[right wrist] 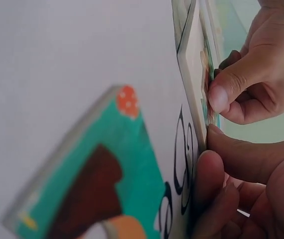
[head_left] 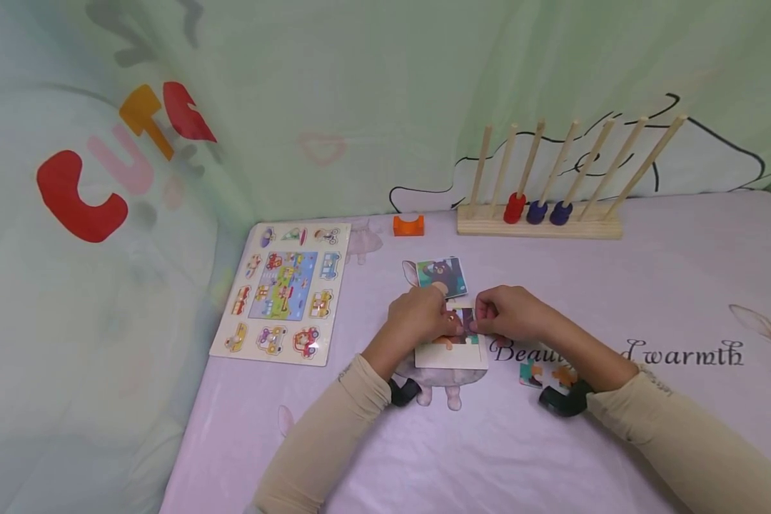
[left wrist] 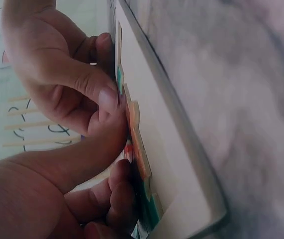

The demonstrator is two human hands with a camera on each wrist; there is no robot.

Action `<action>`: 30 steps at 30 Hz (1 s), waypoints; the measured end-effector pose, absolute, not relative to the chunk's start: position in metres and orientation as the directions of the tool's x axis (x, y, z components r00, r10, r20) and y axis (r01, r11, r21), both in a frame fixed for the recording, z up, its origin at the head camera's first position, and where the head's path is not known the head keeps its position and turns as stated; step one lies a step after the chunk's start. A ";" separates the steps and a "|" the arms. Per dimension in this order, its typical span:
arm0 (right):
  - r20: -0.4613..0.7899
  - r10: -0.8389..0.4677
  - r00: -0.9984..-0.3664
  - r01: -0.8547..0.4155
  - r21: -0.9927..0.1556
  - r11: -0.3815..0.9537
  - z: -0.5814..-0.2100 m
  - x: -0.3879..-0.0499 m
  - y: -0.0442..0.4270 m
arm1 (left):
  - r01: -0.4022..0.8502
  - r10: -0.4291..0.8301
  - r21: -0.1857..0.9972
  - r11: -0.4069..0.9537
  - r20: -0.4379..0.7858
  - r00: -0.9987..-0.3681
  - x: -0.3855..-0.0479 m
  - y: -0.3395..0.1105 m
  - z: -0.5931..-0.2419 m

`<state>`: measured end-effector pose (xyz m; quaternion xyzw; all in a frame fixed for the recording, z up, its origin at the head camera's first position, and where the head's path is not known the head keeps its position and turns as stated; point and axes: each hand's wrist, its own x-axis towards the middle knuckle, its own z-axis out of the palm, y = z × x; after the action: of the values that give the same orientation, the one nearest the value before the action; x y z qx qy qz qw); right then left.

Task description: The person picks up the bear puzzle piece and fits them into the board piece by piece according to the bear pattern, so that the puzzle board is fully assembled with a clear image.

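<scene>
A pale wooden puzzle board (head_left: 451,358) lies in front of me, with bear-picture pieces (left wrist: 138,142) along its far part. My left hand (head_left: 420,315) reaches over its left side, the thumb pressing on the pieces and the other fingers bent; whether they grip anything is hidden. At the board's right edge my right hand (head_left: 512,313) pinches a puzzle piece (head_left: 467,319) between thumb and forefinger, mostly covered by the fingertips. Just beyond lies a bear picture card (head_left: 446,275). Loose puzzle pieces (head_left: 530,373) rest under my right forearm; one teal-and-brown piece (right wrist: 89,172) looms in the right wrist view.
A board of vehicle pictures (head_left: 276,294) lies at the left. At the back stand an orange block (head_left: 408,225) and a wooden peg rack (head_left: 540,227) carrying red and blue beads. Fabric walls bound the table on the left and behind.
</scene>
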<state>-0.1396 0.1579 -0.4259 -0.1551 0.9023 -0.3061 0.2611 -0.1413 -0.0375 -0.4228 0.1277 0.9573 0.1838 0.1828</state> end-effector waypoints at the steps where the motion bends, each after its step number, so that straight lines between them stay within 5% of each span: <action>1: -0.375 -0.437 -0.818 -0.119 -0.632 0.766 -0.426 -0.140 0.158 | 0.177 0.311 0.396 0.901 -0.306 -0.900 -0.141 -0.038 -0.423; 22: -0.388 -0.407 -0.827 -0.115 -0.593 0.797 -0.427 -0.140 0.152 | 0.137 0.290 0.395 0.908 -0.360 -0.887 -0.141 -0.038 -0.422; 30: -0.390 -0.415 -0.822 -0.109 -0.607 0.787 -0.426 -0.141 0.155 | 0.228 0.364 0.390 0.892 -0.324 -0.873 -0.142 -0.045 -0.421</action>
<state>-0.1412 0.1547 -0.4262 -0.1441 0.9084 -0.2928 0.2612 -0.1419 -0.0449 -0.4210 0.1555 0.9523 0.1722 0.1980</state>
